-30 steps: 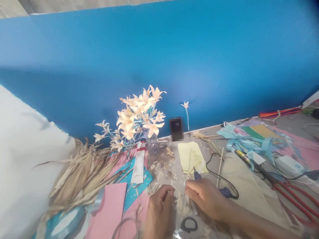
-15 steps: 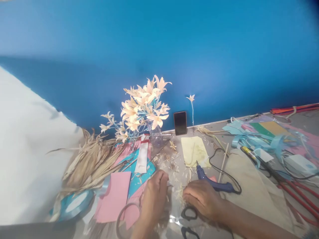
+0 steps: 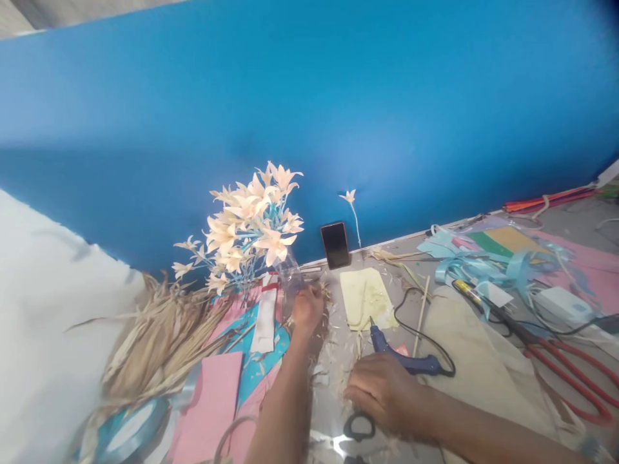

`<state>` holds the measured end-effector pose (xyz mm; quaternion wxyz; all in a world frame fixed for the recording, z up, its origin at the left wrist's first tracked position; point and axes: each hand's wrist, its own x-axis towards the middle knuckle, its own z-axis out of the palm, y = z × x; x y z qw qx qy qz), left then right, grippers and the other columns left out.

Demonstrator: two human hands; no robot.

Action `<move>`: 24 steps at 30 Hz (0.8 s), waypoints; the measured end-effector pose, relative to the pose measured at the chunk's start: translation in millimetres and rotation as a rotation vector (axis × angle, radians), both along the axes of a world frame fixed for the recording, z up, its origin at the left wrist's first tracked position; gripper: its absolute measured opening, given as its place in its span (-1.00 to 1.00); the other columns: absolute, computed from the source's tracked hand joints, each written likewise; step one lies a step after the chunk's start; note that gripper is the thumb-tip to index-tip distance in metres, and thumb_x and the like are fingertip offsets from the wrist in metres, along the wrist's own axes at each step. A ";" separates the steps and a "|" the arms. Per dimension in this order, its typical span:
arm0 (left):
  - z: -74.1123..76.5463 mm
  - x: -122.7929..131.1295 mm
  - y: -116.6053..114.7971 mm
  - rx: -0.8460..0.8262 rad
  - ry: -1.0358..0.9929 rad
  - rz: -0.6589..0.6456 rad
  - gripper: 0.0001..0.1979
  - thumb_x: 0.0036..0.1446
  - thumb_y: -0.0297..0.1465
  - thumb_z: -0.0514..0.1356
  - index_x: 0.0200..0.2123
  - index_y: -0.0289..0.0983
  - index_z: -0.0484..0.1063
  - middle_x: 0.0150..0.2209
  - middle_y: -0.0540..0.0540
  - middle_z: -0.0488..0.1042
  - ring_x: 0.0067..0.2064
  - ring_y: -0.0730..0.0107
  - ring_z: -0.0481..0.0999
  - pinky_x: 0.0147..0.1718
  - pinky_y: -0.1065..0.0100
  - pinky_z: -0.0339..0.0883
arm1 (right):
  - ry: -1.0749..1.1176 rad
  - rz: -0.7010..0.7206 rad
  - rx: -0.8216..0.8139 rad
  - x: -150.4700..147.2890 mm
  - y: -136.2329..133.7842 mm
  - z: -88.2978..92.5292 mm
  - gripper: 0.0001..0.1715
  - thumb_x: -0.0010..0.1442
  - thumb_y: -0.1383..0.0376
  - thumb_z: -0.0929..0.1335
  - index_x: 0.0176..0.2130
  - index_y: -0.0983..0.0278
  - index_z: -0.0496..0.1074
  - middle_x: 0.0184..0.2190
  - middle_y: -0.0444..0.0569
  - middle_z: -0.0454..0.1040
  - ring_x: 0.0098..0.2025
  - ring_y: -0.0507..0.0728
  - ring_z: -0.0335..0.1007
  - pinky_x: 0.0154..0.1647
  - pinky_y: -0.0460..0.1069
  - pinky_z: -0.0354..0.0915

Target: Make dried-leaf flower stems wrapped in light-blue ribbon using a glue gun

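Observation:
My left hand (image 3: 308, 310) reaches forward on the littered work surface, just in front of the clear vase (image 3: 289, 274). Its fingers curl downward, and straw-coloured bits (image 3: 327, 296) show beside the fingertips; what they grip is hidden. My right hand (image 3: 380, 390) rests closed, knuckles up, and its fingers hide whatever may be inside. Close by it lie the dark scissor handles (image 3: 359, 426) and a blue glue gun (image 3: 403, 357), whose nozzle points at a yellow sheet (image 3: 365, 296). Pale husk-like flowers (image 3: 251, 219) fill the vase.
Dried husks (image 3: 159, 341), pink paper (image 3: 207, 406) and a blue ribbon roll (image 3: 133, 432) lie at left. A phone (image 3: 334, 245) leans on the wall beside a single flower (image 3: 351, 198). Red-handled shears (image 3: 575, 380), ribbon (image 3: 483, 267) and a cord lie right.
My left hand has moved forward, away from me, over the spot where a small loose flower lay. My right hand stays almost in place. The view has shifted slightly.

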<state>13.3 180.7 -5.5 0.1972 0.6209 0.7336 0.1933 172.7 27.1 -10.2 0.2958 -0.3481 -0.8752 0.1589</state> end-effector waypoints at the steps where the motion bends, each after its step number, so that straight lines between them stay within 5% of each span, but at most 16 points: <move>1: -1.5 0.3 1.1 0.003 -0.033 0.011 -0.83 0.20 -0.43 0.14 -0.31 -0.32 0.55 -0.29 -0.30 0.61 -0.22 0.13 0.58 -0.31 0.32 0.25 | -0.002 0.000 -0.006 0.2 0.5 0.5 -0.49 0.44 0.21 0.16 -0.52 0.25 0.31 -0.60 -0.11 0.42 -0.52 0.04 0.27 -0.44 -0.02 -0.02; 7: 13.3 -5.9 -12.0 0.005 -0.403 -0.010 -0.85 0.12 -0.40 0.19 -0.48 -0.29 0.42 -0.50 -0.05 0.45 -0.45 0.41 0.41 -0.47 0.43 0.15 | 0.135 -0.103 -0.116 4.2 6.5 -0.4 -0.56 0.38 0.25 0.21 -0.52 0.24 0.35 -0.60 -0.12 0.42 -0.53 0.04 0.28 -0.45 -0.04 0.05; 13: 48.9 -18.3 -75.4 -0.199 -0.874 -0.094 -0.64 -0.02 -0.09 0.28 -0.45 -0.25 0.29 -0.54 0.09 0.30 -0.65 0.64 0.09 -0.68 0.53 -0.11 | 0.439 -0.365 -0.323 18.5 17.5 11.9 -0.80 0.28 0.26 0.29 -0.34 0.24 0.47 -0.48 -0.11 0.52 -0.44 0.06 0.39 -0.40 -0.09 0.23; 17: 56.9 -20.4 -112.7 -0.468 -1.404 -0.099 -0.63 -0.12 -0.27 0.42 -0.46 -0.29 0.28 -0.53 0.10 0.32 -0.65 0.74 0.05 -0.68 0.59 -0.21 | 0.501 -0.390 -0.346 22.6 18.8 21.3 -0.82 0.26 0.23 0.31 -0.25 0.24 0.48 -0.44 -0.10 0.52 -0.48 0.04 0.32 -0.43 -0.09 0.25; 20: 54.9 -17.7 -127.2 -0.525 -1.459 -0.098 -0.68 -0.09 -0.34 0.42 -0.46 -0.31 0.30 -0.54 0.10 0.33 -0.66 0.75 0.06 -0.69 0.59 -0.21 | 0.502 -0.321 -0.330 21.2 15.4 25.5 -0.79 0.25 0.24 0.32 -0.13 0.24 0.48 -0.30 -0.06 0.55 -0.44 0.03 0.33 -0.40 -0.09 0.27; 24: 53.5 -11.8 -135.8 -0.538 -1.445 -0.110 -0.68 -0.10 -0.34 0.43 -0.48 -0.32 0.32 -0.57 0.09 0.33 -0.67 0.74 0.07 -0.69 0.59 -0.19 | 0.479 -0.259 -0.312 18.2 11.3 26.6 -0.85 0.25 0.26 0.33 -0.26 0.25 0.49 -0.36 -0.06 0.53 -0.40 0.04 0.35 -0.36 -0.08 0.26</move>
